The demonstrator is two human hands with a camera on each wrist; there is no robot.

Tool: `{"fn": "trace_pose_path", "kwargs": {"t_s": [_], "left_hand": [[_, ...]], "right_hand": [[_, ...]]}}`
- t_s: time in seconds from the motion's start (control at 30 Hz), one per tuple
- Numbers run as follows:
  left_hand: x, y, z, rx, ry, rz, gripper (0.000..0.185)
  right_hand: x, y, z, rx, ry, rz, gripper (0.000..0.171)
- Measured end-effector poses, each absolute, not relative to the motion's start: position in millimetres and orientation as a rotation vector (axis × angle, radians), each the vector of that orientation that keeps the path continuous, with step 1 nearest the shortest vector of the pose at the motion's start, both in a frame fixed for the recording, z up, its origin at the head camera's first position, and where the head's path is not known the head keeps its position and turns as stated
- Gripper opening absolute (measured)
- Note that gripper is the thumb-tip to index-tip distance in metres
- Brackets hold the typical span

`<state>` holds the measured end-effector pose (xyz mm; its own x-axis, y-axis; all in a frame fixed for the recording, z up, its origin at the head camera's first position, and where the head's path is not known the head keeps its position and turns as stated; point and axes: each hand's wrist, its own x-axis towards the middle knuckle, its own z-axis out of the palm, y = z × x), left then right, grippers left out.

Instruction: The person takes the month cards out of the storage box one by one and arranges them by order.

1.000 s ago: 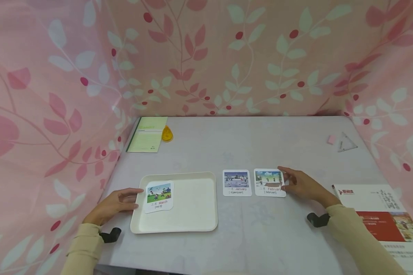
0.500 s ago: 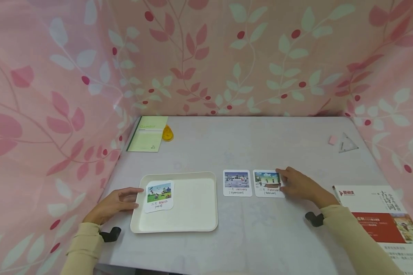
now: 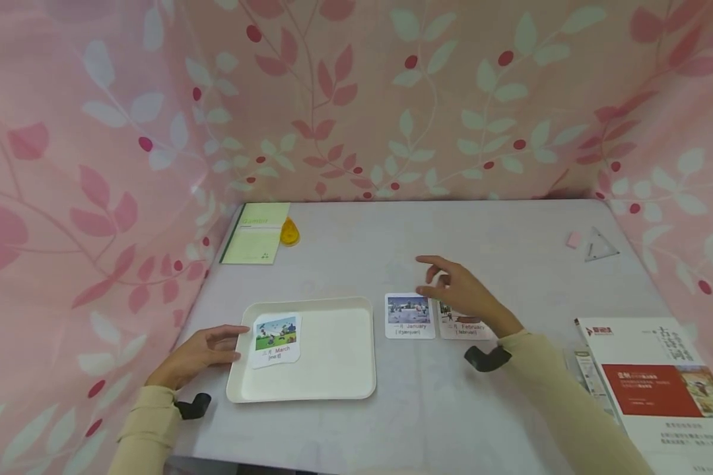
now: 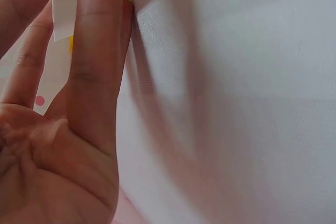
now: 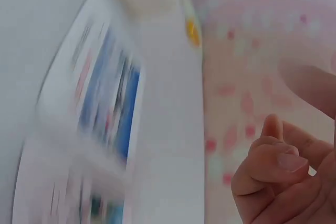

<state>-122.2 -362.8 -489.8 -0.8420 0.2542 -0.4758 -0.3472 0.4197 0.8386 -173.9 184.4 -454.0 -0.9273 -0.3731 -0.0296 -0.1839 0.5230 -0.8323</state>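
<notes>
My left hand [image 3: 196,356] rests its fingertips on the left rim of a white tray [image 3: 339,356]; in the left wrist view its fingers [image 4: 97,40] look fairly straight. Inside the tray, toward its left, lies a March picture card [image 3: 276,340]. To the tray's right, a January card [image 3: 410,316] and a February card [image 3: 466,330] lie side by side on the table. Above them hovers my right hand [image 3: 463,290], holding nothing, its index finger extended and other fingers loosely bent. It covers the upper part of the February card. Both cards are blurred in the right wrist view.
A green notebook [image 3: 254,234] and a yellow drop-shaped object [image 3: 289,232] lie at the back left. At the back right are a pink eraser [image 3: 573,240] and a clear set square [image 3: 602,246]. A red and white book [image 3: 647,389] lies at the front right. Floral curtains surround the table.
My right hand has let go of the February card's right edge and moved left and upward over the cards. The left hand and tray have stayed put.
</notes>
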Motion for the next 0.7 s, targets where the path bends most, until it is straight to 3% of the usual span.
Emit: {"fn": "trace_pose_path", "kwargs": {"t_s": [0.17, 0.37, 0.7], "left_hand": [[-122, -365, -492, -0.121, 2.134, 1.445, 0.066], [-121, -363, -492, -0.144, 2.153, 1.429, 0.065], [-122, -359, -491, -0.087, 2.134, 1.454, 0.066]], "right_hand": [[-177, 97, -452, -0.609, 2.298, -1.435, 0.068], [-166, -1, -474, -0.454, 2.181, -1.365, 0.072], [-158, -66, -502, -0.473, 2.364, -1.129, 0.096]]}}
